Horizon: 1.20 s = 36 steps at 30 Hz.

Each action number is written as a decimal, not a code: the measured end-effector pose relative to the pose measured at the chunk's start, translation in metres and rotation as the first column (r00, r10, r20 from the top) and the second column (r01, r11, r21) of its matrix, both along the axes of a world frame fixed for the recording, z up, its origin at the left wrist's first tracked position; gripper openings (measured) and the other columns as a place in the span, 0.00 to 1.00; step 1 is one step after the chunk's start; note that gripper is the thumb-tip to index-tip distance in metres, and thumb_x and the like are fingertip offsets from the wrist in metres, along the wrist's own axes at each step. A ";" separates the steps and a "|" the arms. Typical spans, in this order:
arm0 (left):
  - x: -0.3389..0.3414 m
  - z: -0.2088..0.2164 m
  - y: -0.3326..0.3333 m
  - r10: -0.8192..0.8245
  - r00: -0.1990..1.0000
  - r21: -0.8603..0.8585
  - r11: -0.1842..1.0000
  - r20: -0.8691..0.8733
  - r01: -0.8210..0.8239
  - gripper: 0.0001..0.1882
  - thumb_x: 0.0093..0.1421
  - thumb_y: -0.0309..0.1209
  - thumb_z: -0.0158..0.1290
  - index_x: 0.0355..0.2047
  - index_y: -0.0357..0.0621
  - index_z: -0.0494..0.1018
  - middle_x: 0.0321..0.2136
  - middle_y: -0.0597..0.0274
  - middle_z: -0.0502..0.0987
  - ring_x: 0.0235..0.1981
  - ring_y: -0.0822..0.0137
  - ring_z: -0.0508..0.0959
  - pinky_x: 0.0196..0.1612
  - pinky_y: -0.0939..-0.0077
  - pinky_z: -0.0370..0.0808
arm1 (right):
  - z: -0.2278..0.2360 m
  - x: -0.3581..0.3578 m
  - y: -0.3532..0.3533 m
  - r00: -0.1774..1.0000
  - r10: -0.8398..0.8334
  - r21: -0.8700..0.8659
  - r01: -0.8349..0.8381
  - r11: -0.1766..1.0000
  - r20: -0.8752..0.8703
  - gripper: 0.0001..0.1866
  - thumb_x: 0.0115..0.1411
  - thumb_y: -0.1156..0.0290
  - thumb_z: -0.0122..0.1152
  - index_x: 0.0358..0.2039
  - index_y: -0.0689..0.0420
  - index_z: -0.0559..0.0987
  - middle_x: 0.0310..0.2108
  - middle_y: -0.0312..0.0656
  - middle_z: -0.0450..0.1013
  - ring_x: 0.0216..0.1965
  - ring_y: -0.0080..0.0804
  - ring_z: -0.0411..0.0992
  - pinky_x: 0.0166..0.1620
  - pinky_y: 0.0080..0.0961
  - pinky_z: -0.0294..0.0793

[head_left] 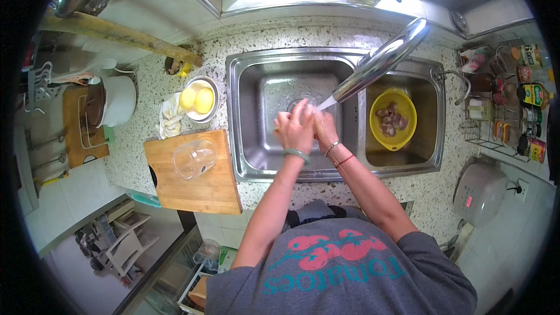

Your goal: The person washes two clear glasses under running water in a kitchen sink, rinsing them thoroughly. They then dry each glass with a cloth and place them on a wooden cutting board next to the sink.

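My left hand [294,130] and my right hand [325,126] meet over the larger basin of the steel sink [248,166]. Water runs onto them from the chrome faucet [379,61]. The left hand's fingers are stretched out and somewhat apart, a green bangle round that wrist. Touching it from the right, the right hand has its fingers partly hidden and blurred by the water. I see no object between the hands. To their right, in the smaller basin, a yellow colander [377,134] holds several pieces of raw meat [391,119].
Left of the sink, a clear glass bowl [195,158] rests on a wooden cutting board [219,195]. Behind it stand a white bowl [214,90] with yellow fruit-like rounds and a crumpled cloth [170,116]. A wire rack [490,140] of jars lines the right wall.
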<state>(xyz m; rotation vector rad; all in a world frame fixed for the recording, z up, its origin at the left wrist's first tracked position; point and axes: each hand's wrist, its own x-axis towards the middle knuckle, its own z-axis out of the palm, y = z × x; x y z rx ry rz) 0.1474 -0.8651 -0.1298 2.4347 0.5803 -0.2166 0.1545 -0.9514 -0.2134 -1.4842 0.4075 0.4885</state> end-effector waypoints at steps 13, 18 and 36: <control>-0.018 -0.061 0.022 0.170 0.919 -0.559 0.826 0.356 0.064 0.21 0.68 0.46 0.42 0.50 0.43 0.70 0.35 0.58 0.76 0.32 0.70 0.74 0.34 0.75 0.74 | 0.019 0.005 -0.009 0.824 0.256 0.569 0.095 0.817 -0.505 0.26 0.63 0.41 0.38 0.47 0.44 0.73 0.35 0.35 0.76 0.29 0.28 0.76 0.22 0.22 0.72; -0.002 -0.055 0.050 0.108 0.994 -0.691 0.721 0.030 -0.058 0.19 0.68 0.44 0.41 0.52 0.51 0.70 0.35 0.63 0.77 0.25 0.73 0.72 0.30 0.76 0.72 | 0.062 0.004 -0.009 0.850 0.313 0.267 -0.213 0.940 -0.424 0.38 0.59 0.30 0.35 0.56 0.49 0.65 0.37 0.42 0.74 0.28 0.33 0.76 0.20 0.29 0.75; -0.012 -0.046 0.007 0.285 0.906 -0.843 0.356 -0.313 -0.404 0.10 0.65 0.36 0.47 0.44 0.49 0.64 0.13 0.69 0.65 0.06 0.77 0.60 0.07 0.79 0.58 | 0.051 -0.007 0.003 0.999 -0.016 -0.177 0.023 0.984 0.041 0.20 0.58 0.72 0.53 0.51 0.60 0.67 0.31 0.51 0.76 0.24 0.39 0.77 0.25 0.34 0.76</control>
